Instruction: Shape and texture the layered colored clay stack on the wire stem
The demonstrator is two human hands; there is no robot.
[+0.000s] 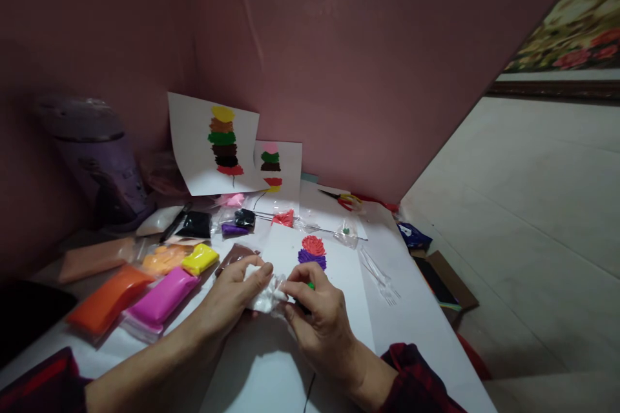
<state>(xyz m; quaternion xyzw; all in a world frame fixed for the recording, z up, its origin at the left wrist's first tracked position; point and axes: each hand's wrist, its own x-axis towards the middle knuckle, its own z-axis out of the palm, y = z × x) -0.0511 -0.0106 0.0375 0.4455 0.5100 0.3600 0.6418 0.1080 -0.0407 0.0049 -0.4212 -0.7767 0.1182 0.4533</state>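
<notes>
A small clear packet of white modelling clay (266,299) is held up between my two hands. My left hand (237,290) is closed round its left side, thumb on top. At its right end, the fingers of my right hand (317,310) pinch the clear plastic. Below them lies a sheet of white paper (276,361) bearing a red textured clay patch (314,245) with a purple one (312,259) under it. A bit of green (310,285) shows behind my right fingers; my hand hides the rest. A thin dark line runs near the sheet's bottom.
Packets of orange (109,300), magenta (162,297), yellow (200,259) and black clay (194,224) lie left. Two sheets with stacked coloured patches (194,148) lean on the pink wall. Scissors (346,200) and clear plastic forks (382,281) lie right. A purple bottle (97,161) stands back left.
</notes>
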